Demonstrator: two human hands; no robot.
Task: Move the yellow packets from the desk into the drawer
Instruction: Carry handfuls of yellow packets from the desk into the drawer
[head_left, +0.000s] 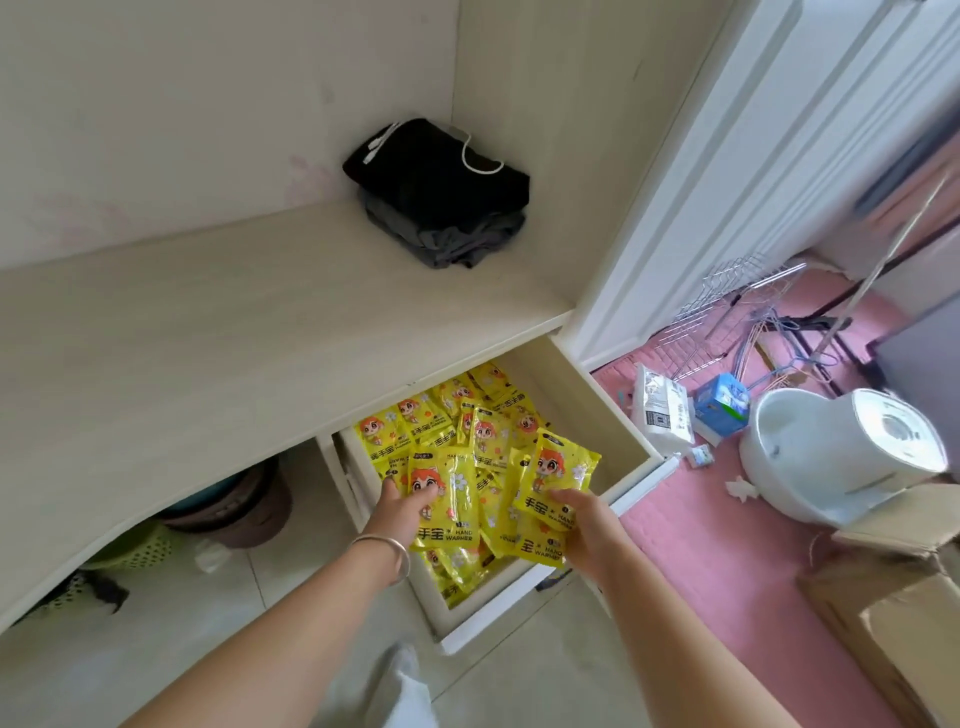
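Note:
The white drawer (597, 415) under the desk (208, 338) stands pulled out and holds several yellow hand-warmer packets (467, 415) in a loose heap. My left hand (402, 506) rests on a packet (444, 493) at the drawer's near left, fingers spread over it. My right hand (584, 525) grips another yellow packet (558, 478) by its lower edge, holding it just above the heap. No yellow packets show on the desk top.
Folded black and grey clothes (441, 192) with a white cord lie in the desk's far corner. Baskets (135, 551) sit under the desk. On the pink floor mat at right are a white appliance (841, 452), small boxes (722, 405), wire hangers and cardboard boxes (893, 613).

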